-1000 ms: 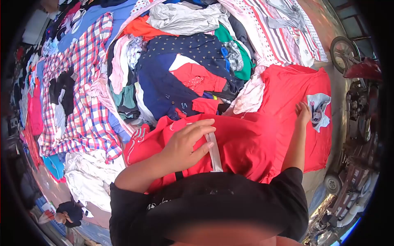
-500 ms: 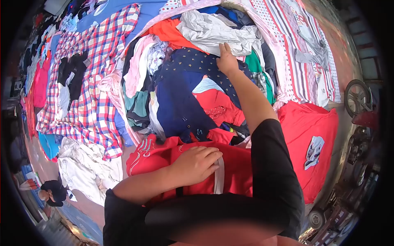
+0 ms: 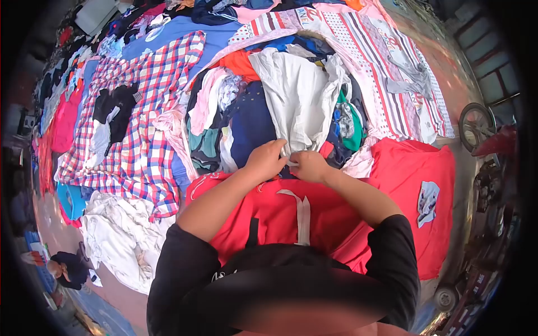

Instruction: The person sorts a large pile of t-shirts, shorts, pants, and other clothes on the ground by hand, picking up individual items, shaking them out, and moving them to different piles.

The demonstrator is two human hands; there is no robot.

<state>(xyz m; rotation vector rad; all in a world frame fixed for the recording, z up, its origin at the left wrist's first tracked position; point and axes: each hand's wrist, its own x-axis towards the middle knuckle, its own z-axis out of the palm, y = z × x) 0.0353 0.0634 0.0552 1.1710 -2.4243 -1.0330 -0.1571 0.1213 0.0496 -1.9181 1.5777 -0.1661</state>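
A crumpled white garment [image 3: 300,92] stretches from the far side of the clothes pile toward me; its exact kind is not clear. My left hand [image 3: 267,160] pinches its near edge. Close beside it, my right hand [image 3: 309,166] is closed on the same edge. Under the garment lies dark navy cloth [image 3: 246,120]. Around it in the pile are pink and white pieces [image 3: 204,103], an orange-red cloth [image 3: 235,66] and a green piece [image 3: 352,129]. Red cloth [image 3: 330,204] with a white strip [image 3: 303,218] covers the area in front of my body.
A checked cloth [image 3: 140,84] spreads to the left, with a black garment [image 3: 115,112] on it. White clothes [image 3: 120,235] lie at the lower left, near a seated person [image 3: 70,269]. A striped, dotted sheet [image 3: 370,73] and a wheel [image 3: 476,124] are on the right.
My right hand has drawn the white garment from the back of the pile toward me, covering much of the navy cloth. My left hand has risen from the red cloth to grip its edge.
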